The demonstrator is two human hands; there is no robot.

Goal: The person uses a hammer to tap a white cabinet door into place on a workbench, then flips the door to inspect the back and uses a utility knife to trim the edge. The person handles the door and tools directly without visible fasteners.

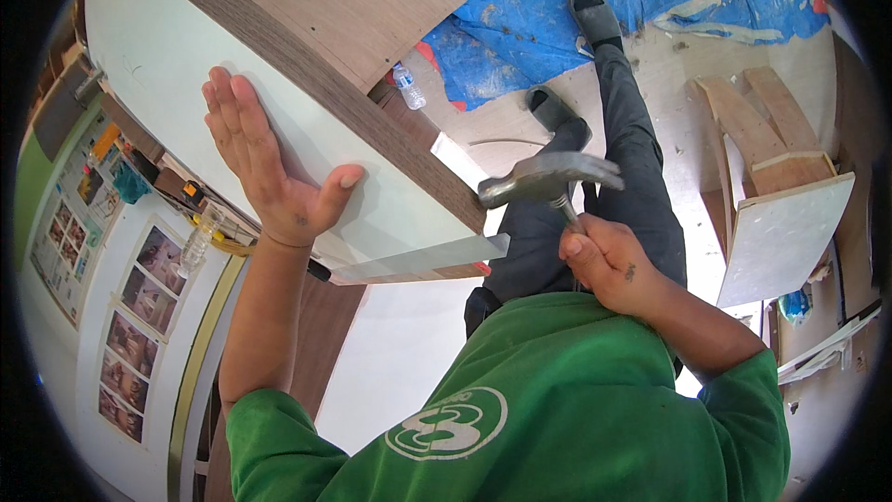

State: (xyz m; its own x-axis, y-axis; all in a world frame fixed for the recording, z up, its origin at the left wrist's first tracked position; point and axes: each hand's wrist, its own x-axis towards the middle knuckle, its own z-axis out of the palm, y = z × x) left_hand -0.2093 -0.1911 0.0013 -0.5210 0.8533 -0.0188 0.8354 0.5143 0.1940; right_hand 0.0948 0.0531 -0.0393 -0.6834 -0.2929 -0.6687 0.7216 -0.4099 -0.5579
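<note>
My left hand [269,153] lies flat on the white face of a large panel or cabinet [177,46], its fingers stretched out and the thumb spread. A wood-grain edge [344,84] runs along the side of this piece. In my right hand [609,260] is a claw hammer [548,177], gripped by its handle in front of my body. The metal head is close to the near corner of the wood-grain edge; whether they touch I cannot tell. A strip of translucent film or tape [427,256] sticks out past the panel's near end.
A brown board [325,0] lies beyond the panel, with a plastic bottle [407,86] by its corner. Blue sheeting [548,19] with scraps covers the far floor. At right stands a wooden frame with a white panel [790,232]. Pictures [139,316] line the left wall.
</note>
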